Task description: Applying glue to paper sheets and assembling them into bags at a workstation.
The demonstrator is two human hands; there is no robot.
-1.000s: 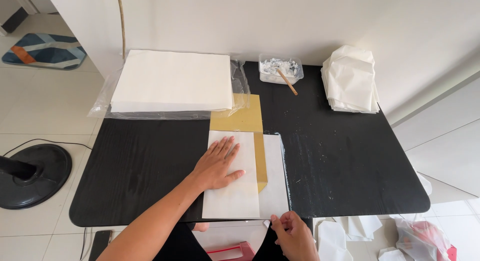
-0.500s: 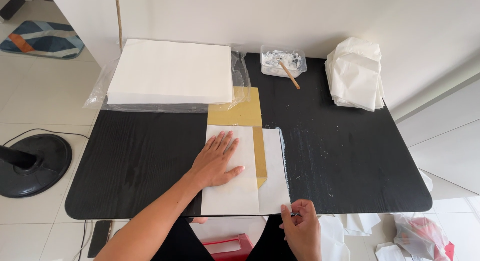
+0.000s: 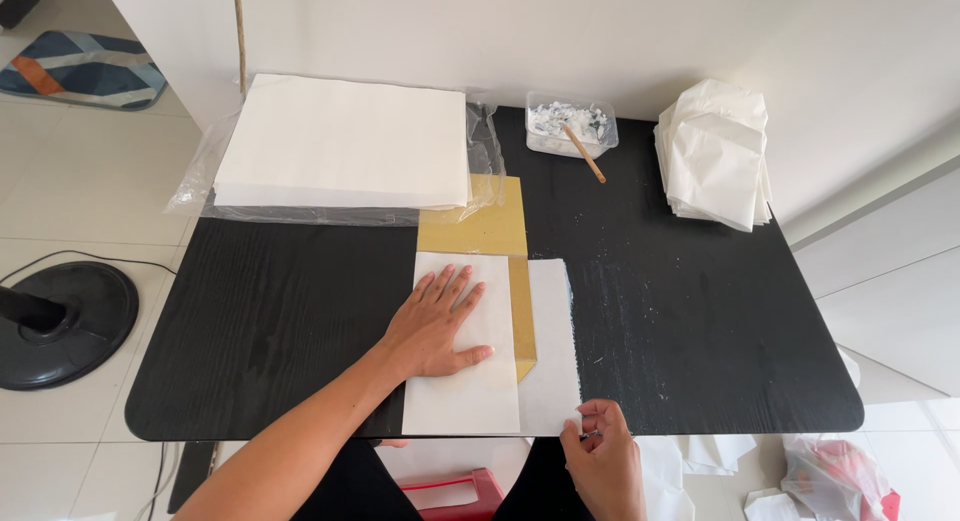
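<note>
Head view, single camera, looking down on black bench (image 3: 250, 321).

Left hand (image 3: 435, 321): flat, fingers spread, grip released, palm pressing white sheet (image 3: 460, 401) down near bench front edge. Nothing clasped.

Right hand (image 3: 600, 461): at front edge, fingertips pinched on lower right corner of second white sheet (image 3: 550, 351), lying just right of the first. Grip clenched on that corner.

Between and under both sheets: gold card (image 3: 480, 226), far part bare, narrow strip showing between sheets.

Elsewhere on bench: large stack of white paper (image 3: 340, 141) on clear plastic wrap, far left; clear tub (image 3: 570, 126) of whitish paste with wooden stick (image 3: 585, 153), far centre; pile of folded white sheets (image 3: 715, 151), far right. Pale smears on bench right of the sheets.

Off bench: round black stand base (image 3: 65, 321) on floor at left; red item (image 3: 450, 491) below front edge.

Risks, judged: pinched corner thin, likely to tear or crease if pulled sharply. Left palm pressure uneven, so pressed sheet may skew over gold card. Smears beside sheet may soil its underside. Front edges overhanging bench, prone to slipping.
</note>
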